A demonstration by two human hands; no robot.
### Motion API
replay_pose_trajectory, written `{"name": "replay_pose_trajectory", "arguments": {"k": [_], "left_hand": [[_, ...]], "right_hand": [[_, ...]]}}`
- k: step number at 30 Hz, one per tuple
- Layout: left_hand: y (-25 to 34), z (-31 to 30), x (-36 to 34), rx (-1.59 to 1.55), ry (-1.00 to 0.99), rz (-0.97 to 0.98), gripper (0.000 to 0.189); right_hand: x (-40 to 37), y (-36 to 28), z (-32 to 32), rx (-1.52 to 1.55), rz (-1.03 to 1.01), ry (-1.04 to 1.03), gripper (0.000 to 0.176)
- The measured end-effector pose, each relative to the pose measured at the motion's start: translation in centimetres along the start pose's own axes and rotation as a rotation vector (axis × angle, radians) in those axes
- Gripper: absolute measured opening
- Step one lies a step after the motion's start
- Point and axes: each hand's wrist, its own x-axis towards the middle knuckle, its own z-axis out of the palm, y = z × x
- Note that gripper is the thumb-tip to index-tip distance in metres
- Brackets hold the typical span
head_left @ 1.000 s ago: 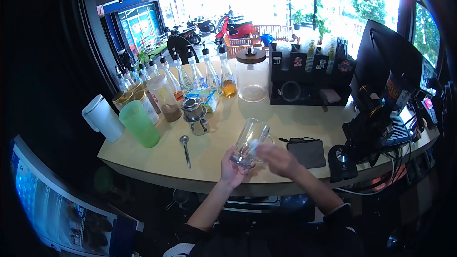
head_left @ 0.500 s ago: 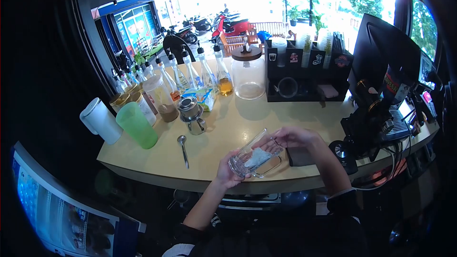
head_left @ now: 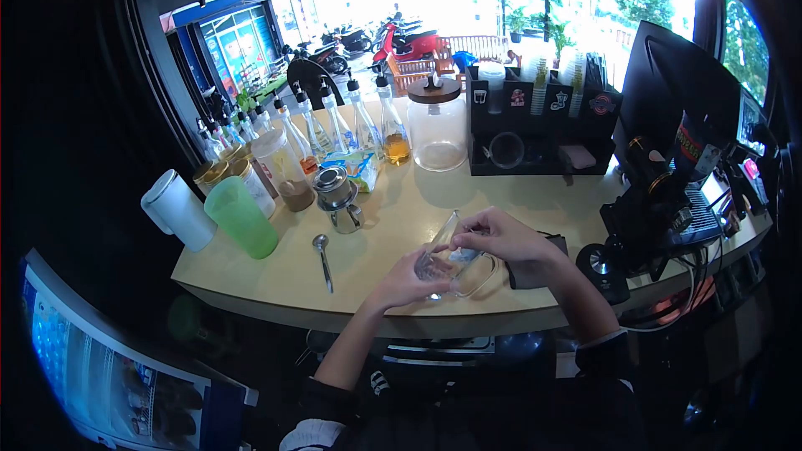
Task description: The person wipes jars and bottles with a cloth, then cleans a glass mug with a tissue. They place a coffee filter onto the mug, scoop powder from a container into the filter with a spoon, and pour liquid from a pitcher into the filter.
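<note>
A clear glass mug [head_left: 443, 242] is tilted above the front of the counter, with something whitish in it. Around its lower part are the fingers of my left hand [head_left: 408, 279]. My right hand [head_left: 501, 238] is at the mug's upper right side, fingers bent together near the rim; what they hold, if anything, is hidden. Left of the mug a metal spoon [head_left: 323, 263] lies on the counter [head_left: 380, 280]. Behind the spoon stands a metal drip filter [head_left: 334, 187] on a small metal-handled cup [head_left: 346, 218].
A green tumbler [head_left: 241, 217] and a white pitcher [head_left: 178, 210] stand at left. Behind are pump bottles [head_left: 393, 129], a lidded glass jar [head_left: 439, 134] and a black cup organizer [head_left: 539, 138]. A black scale-like device [head_left: 600, 263] and a coffee machine [head_left: 697, 217] are at right.
The mug has turned in my left hand, whose back now shows more. My right hand has moved slightly left and up, with its fingers now bent close over the mug.
</note>
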Motion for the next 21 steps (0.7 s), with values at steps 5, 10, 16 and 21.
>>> {"name": "replay_pose_trajectory", "arguments": {"k": [5, 10, 16, 21], "left_hand": [[-2.2, 0.2, 1.0, -0.579, -0.091, -0.132, 0.072], [-3.0, 1.4, 0.8, -0.831, -0.021, -0.123, 0.063], [-2.9, 3.9, 2.6, -0.817, 0.23, -0.196, 0.064], [-2.7, 4.9, 3.1, -0.928, 0.532, -0.202, 0.057]], "right_hand": [[0.5, -0.6, -1.9, 0.067, -0.029, -0.044, 0.019], [1.1, 1.4, -4.0, 0.332, -0.268, 0.348, 0.019], [2.2, 2.9, 2.3, -0.754, -0.554, 0.645, 0.021], [1.0, 5.2, 7.5, -1.072, -0.638, 0.651, 0.03]]}}
